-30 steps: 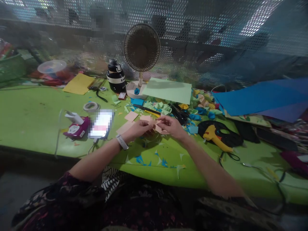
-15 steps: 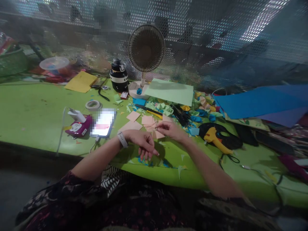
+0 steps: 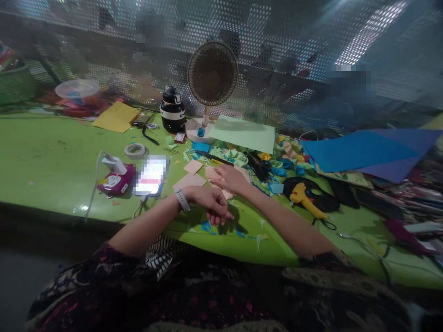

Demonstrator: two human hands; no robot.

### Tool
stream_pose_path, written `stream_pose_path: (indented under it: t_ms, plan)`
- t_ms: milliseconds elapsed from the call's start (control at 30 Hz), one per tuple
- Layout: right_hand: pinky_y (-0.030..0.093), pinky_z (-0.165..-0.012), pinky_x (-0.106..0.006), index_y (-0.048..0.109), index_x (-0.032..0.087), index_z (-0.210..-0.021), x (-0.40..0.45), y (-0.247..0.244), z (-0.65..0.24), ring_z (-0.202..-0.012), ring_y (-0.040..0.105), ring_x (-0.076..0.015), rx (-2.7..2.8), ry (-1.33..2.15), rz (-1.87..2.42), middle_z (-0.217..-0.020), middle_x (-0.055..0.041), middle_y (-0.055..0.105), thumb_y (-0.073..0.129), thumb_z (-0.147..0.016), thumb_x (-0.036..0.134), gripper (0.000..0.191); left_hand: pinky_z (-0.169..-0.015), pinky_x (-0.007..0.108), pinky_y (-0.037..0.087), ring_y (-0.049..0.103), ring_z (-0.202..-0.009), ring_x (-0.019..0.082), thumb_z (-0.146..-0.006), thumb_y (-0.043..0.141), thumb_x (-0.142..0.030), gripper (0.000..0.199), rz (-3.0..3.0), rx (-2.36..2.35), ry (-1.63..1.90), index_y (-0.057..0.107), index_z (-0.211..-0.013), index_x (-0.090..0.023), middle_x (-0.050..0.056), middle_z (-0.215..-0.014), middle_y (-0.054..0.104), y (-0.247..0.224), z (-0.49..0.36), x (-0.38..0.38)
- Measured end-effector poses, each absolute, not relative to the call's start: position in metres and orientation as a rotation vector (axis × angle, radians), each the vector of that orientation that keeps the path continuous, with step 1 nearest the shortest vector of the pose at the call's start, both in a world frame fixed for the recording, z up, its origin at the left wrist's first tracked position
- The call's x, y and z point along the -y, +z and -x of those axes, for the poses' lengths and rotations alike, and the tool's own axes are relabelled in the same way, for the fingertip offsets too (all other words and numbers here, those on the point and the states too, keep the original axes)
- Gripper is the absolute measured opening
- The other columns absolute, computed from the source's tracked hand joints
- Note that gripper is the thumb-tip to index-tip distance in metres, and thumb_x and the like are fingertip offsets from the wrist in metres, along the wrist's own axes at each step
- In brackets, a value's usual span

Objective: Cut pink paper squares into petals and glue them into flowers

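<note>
My right hand (image 3: 231, 179) reaches over the peach paper squares (image 3: 212, 173), its fingertips on them; whether it grips one is hidden. My left hand (image 3: 212, 203) hangs closer to the table's front edge, its fingers curled in and pressed together. Anything between those fingers is too small to make out. Another peach square (image 3: 193, 166) and a larger peach sheet (image 3: 189, 180) lie left of the hands. Behind them are black scissors (image 3: 207, 154) and crumpled green and blue paper pieces (image 3: 235, 153).
A lit phone (image 3: 151, 176), a purple power socket (image 3: 117, 182) and a tape roll (image 3: 135, 150) are on the left. A fan (image 3: 212, 74) and black bottle (image 3: 173, 110) stand behind. At right lie a yellow glue gun (image 3: 309, 203) and blue sheets (image 3: 360, 150).
My right hand has moved left, farther over the peach squares, and lies flatter. My left hand has shifted slightly in view, still curled. The camera view has moved a little.
</note>
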State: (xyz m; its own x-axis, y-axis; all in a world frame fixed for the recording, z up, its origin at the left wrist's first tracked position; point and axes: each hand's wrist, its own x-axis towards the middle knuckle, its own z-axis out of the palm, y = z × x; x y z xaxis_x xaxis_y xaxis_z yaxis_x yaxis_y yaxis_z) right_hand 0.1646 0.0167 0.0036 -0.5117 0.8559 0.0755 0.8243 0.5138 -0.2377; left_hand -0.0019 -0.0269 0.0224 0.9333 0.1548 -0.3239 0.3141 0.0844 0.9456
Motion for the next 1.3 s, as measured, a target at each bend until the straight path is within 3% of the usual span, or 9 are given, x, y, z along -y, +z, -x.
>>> stream_pose_path:
  t_ms: [233, 433, 633, 867, 1000, 1100, 1300]
  plan:
    - [0.039, -0.067, -0.025, 0.076, 0.023, -0.101, -0.018, 0.017, -0.167, -0.087, 0.066, -0.0204, 2.504, 0.438, 1.479, -0.099, -0.0048, 0.075, 0.058, -0.093, 0.043, 0.028, -0.061, 0.026, 0.056, 0.070, -0.060, 0.016, -0.068, 0.082, -0.052, 0.034, -1.468, -0.398, -0.063, 0.072, -0.063, -0.019, 0.007, -0.069, 0.075, 0.021, 0.001, 0.027]
    - [0.039, -0.067, -0.025, 0.078, 0.021, -0.091, -0.025, 0.018, -0.167, -0.084, 0.067, -0.0201, 2.446, 0.404, 1.569, -0.094, -0.0051, 0.077, 0.059, -0.092, 0.030, 0.021, -0.058, 0.027, 0.056, 0.070, -0.060, 0.018, -0.064, 0.084, -0.053, 0.035, -1.468, -0.405, -0.046, 0.074, -0.065, -0.019, 0.009, -0.069, 0.076, 0.021, 0.002, 0.027]
    - [0.036, -0.067, -0.026, 0.072, 0.019, -0.079, -0.025, 0.014, -0.166, -0.077, 0.062, -0.0182, 2.390, 0.183, 1.551, -0.085, -0.0053, 0.073, 0.063, -0.087, 0.032, 0.018, -0.058, 0.028, 0.057, 0.070, -0.060, 0.017, -0.065, 0.083, -0.054, 0.036, -1.489, -0.410, -0.050, 0.074, -0.064, -0.019, 0.009, -0.069, 0.075, 0.017, 0.001, 0.024]
    - [0.026, -0.057, -0.026, 0.063, 0.018, -0.060, -0.024, 0.015, -0.171, -0.059, 0.048, -0.0129, 2.403, 0.435, 1.579, -0.060, 0.0009, 0.058, 0.060, -0.087, 0.055, 0.046, -0.061, 0.026, 0.057, 0.071, -0.061, 0.016, -0.071, 0.079, -0.054, 0.035, -1.509, -0.373, -0.052, 0.073, -0.066, -0.020, 0.008, -0.072, 0.076, 0.014, 0.002, 0.021]
    - [0.031, -0.059, -0.025, 0.068, 0.017, -0.069, -0.028, 0.018, -0.179, -0.063, 0.054, -0.0137, 2.396, 0.534, 1.529, -0.066, -0.0002, 0.065, 0.061, -0.088, 0.040, 0.030, -0.064, 0.030, 0.058, 0.071, -0.063, 0.018, -0.070, 0.080, -0.054, 0.038, -1.510, -0.404, -0.005, 0.074, -0.069, -0.017, 0.010, -0.073, 0.076, 0.013, 0.004, 0.020]
    - [0.040, -0.066, -0.027, 0.070, 0.017, -0.079, -0.025, 0.023, -0.190, -0.072, 0.062, -0.0179, 2.271, 0.335, 1.483, -0.079, -0.0047, 0.072, 0.060, -0.088, 0.029, 0.018, -0.068, 0.029, 0.057, 0.071, -0.068, 0.017, -0.074, 0.079, -0.051, 0.038, -1.450, -0.490, 0.159, 0.074, -0.081, -0.014, 0.010, -0.079, 0.076, 0.010, 0.004, 0.016]
    - [0.048, -0.090, -0.038, 0.071, 0.020, -0.090, 0.011, 0.031, -0.204, -0.099, 0.066, -0.0248, 2.173, -0.195, 1.127, -0.103, -0.0111, 0.074, 0.053, -0.096, 0.030, 0.021, -0.095, 0.037, 0.053, 0.068, -0.104, 0.019, -0.075, 0.082, -0.021, 0.037, -1.051, -0.578, 0.789, 0.070, -0.110, -0.018, 0.012, -0.119, 0.070, 0.002, -0.003, 0.010]
